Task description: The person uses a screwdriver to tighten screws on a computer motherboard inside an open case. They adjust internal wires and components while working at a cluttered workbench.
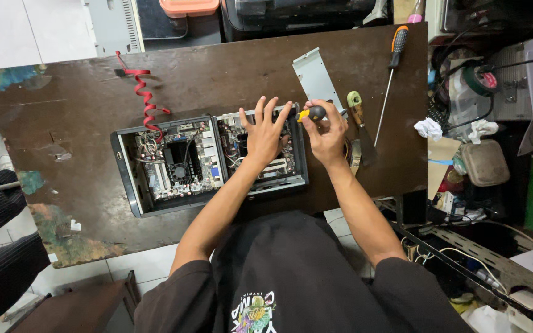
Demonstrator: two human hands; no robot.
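Left hand (265,132) hides board; screwdriver (311,113) tip unseen.

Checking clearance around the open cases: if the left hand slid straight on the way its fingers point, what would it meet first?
The left hand, fingers pointing away over the right-hand open case, would probably meet that case's far wall, then bare table. Depth is unclear.

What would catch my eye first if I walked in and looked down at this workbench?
First, the two opened small computer cases side by side mid-table, circuit boards bared. The person's left hand lies spread over the right-hand case, while the right hand grips a black-and-yellow screwdriver handle at its far corner. A red coiled cable snakes across the dark brown table behind the cases, and a long orange-handled screwdriver lies to the right.
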